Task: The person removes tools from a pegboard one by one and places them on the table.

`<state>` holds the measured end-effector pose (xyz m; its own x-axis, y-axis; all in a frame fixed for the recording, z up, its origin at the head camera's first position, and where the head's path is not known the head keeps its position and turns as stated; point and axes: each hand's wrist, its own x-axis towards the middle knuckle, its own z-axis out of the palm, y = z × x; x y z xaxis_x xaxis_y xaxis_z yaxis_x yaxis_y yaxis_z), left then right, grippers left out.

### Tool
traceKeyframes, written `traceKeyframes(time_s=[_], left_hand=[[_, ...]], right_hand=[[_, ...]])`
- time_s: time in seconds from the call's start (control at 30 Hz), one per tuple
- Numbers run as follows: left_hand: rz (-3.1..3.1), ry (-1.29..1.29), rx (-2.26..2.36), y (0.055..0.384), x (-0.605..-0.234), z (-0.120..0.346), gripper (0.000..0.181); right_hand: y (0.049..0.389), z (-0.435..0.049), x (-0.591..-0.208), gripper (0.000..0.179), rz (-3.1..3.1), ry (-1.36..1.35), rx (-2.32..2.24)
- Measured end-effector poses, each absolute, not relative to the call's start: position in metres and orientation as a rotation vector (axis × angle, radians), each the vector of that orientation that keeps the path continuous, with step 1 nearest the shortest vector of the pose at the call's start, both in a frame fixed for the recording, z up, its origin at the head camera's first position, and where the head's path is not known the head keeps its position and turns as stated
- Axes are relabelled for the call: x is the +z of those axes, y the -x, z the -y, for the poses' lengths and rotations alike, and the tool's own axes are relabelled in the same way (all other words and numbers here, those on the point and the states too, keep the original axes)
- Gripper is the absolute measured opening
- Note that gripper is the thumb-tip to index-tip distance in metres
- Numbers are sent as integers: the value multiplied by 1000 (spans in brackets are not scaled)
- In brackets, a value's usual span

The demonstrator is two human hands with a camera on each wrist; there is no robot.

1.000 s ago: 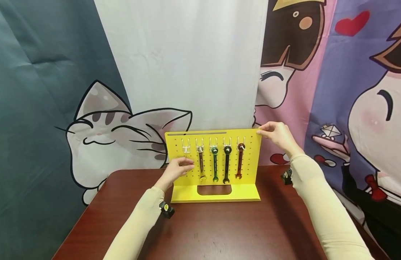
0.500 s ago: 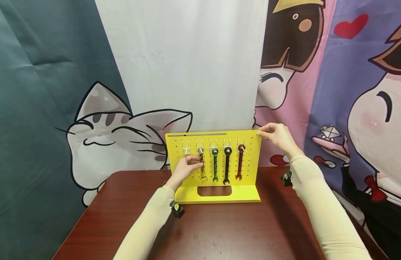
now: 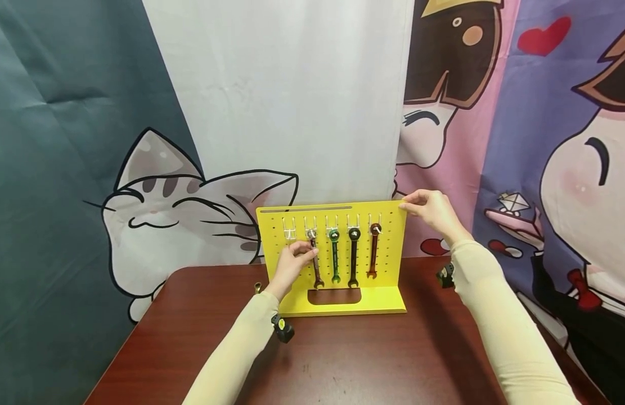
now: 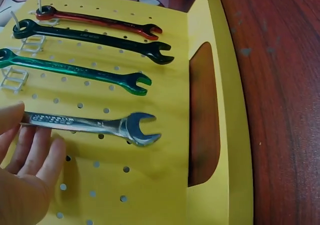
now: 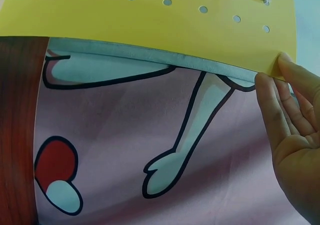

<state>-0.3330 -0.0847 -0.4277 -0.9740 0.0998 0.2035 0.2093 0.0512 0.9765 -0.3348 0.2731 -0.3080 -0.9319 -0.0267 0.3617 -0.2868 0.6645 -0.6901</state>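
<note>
A yellow pegboard stand (image 3: 337, 308) is upright on the table, with several combination wrenches hanging from its white hooks. My left hand (image 3: 291, 263) pinches the shaft of the silver wrench (image 4: 85, 124) between thumb and fingers. Its ring end is still at the second hook from the left, and its open end points down. To its right hang a green wrench (image 3: 335, 257), a black wrench (image 3: 354, 259) and a red wrench (image 3: 374, 256). The leftmost hook (image 3: 289, 232) bears no wrench. At the board's upper right corner, my right hand (image 5: 295, 120) grips the edge between thumb and fingers.
The stand is on a dark red-brown wooden table (image 3: 337, 360). Left of it, partly behind my left arm, lies a small brass-coloured ring-shaped thing (image 3: 257, 288). A cloth backdrop with cartoon figures (image 3: 312, 112) hangs behind the table.
My left hand has moved right from beside the empty hook to the silver wrench and taken hold of its shaft. The wrench's lower end has shifted slightly. My right hand stays at the corner.
</note>
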Motion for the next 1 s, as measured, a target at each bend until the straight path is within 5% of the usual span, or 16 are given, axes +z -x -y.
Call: traceKeyframes(time_s=[1.0], left_hand=[[2262,534,-1961,310,-410,92,29]], right_hand=[[337,-272,-307,36,2571,-237,1125]])
